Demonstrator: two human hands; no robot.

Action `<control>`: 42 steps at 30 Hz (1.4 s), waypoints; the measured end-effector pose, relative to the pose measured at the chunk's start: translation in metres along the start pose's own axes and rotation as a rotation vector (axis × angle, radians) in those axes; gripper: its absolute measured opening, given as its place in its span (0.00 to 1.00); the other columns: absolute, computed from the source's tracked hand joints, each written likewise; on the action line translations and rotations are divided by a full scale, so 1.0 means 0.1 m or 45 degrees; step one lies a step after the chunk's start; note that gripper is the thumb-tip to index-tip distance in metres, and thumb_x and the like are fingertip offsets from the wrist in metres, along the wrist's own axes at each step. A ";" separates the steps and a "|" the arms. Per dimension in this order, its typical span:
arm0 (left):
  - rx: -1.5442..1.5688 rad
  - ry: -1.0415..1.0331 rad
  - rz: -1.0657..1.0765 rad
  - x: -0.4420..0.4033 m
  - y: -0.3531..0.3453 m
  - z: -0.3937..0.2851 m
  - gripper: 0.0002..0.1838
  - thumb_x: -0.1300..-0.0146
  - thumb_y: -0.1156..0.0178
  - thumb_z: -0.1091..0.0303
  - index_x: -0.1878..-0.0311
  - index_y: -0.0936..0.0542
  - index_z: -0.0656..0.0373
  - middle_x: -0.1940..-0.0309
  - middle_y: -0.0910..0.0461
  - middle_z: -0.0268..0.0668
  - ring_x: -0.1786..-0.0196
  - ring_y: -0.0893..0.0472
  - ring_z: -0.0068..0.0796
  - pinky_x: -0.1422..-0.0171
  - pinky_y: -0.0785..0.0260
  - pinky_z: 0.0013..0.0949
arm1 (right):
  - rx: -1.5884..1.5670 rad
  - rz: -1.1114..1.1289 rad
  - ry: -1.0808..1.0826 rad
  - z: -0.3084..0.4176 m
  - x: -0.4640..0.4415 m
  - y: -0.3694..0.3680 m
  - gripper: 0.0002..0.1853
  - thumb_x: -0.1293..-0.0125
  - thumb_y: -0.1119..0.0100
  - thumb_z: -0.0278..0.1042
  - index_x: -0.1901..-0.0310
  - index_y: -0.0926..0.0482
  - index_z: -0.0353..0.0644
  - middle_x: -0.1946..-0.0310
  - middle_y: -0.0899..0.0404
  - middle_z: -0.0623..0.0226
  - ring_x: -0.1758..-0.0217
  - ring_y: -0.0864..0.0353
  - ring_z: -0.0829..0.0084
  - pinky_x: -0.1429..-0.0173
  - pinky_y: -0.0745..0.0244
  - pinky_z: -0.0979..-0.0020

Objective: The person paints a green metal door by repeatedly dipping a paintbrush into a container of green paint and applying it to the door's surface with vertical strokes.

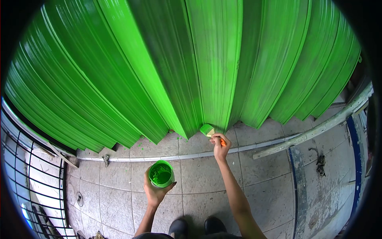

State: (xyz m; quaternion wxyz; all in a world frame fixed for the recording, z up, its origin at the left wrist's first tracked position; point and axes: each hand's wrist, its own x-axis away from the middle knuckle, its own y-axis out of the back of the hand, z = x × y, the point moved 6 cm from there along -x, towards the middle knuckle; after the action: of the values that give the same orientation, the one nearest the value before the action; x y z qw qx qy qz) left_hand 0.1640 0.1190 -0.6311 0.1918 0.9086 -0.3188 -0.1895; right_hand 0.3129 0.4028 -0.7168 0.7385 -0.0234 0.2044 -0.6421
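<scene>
My right hand (220,148) grips a paintbrush (207,130) by its orange handle. Green paint coats the bristles, which are at the bottom edge of a folding metal door (217,71) with tall green panels. A round paint container (161,174) sits in my left hand (154,192), fingers wrapped around its side. Its top is open, and green paint shows inside and on the rim. The panels left of the brush look glossy and evenly green; those in the middle and to the right look streaky, with darker patches.
Below the door runs a raised tiled step (191,155). Black boots (215,225) stand on the tile floor (115,179). A black metal grille (36,179) is at left. On the right, a worn pole (318,133) slants across the step, and a dark clump (320,165) lies nearby.
</scene>
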 end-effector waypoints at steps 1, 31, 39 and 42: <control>-0.007 -0.001 -0.003 0.00 0.00 -0.01 0.47 0.66 0.18 0.67 0.40 0.32 0.63 0.51 0.21 0.44 0.49 0.20 0.35 0.42 0.28 0.38 | 0.015 -0.005 0.021 -0.02 -0.01 -0.02 0.06 0.41 0.47 0.20 0.73 0.20 0.32 0.78 0.20 0.65 0.76 0.19 0.76 0.72 0.27 0.78; 0.048 -0.045 0.038 0.03 -0.05 -0.11 0.43 0.64 0.20 0.71 0.41 0.31 0.62 0.51 0.22 0.41 0.50 0.21 0.32 0.42 0.28 0.36 | -0.112 -0.026 -0.248 -0.25 0.08 0.06 0.07 0.39 0.47 0.22 0.72 0.20 0.32 0.77 0.19 0.65 0.75 0.18 0.75 0.70 0.24 0.77; 0.036 -0.022 0.037 0.04 -0.06 -0.14 0.44 0.65 0.20 0.71 0.40 0.31 0.62 0.51 0.23 0.40 0.49 0.22 0.32 0.42 0.28 0.36 | -0.214 -0.023 -0.218 -0.18 0.06 0.06 0.07 0.40 0.48 0.21 0.72 0.20 0.31 0.77 0.20 0.66 0.76 0.19 0.77 0.70 0.24 0.77; 0.046 -0.032 0.037 0.04 -0.06 -0.10 0.44 0.65 0.20 0.71 0.40 0.31 0.62 0.51 0.23 0.40 0.49 0.22 0.32 0.42 0.29 0.37 | -0.129 -0.031 -0.172 -0.19 0.08 0.03 0.07 0.40 0.48 0.21 0.71 0.20 0.30 0.77 0.20 0.65 0.76 0.19 0.77 0.70 0.24 0.77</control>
State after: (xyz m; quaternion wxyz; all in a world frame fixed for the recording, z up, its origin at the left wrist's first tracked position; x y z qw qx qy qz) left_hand 0.1746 0.1229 -0.6268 0.1742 0.9048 -0.3376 -0.1924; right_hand 0.3102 0.3999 -0.7374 0.7405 -0.1066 0.1860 -0.6369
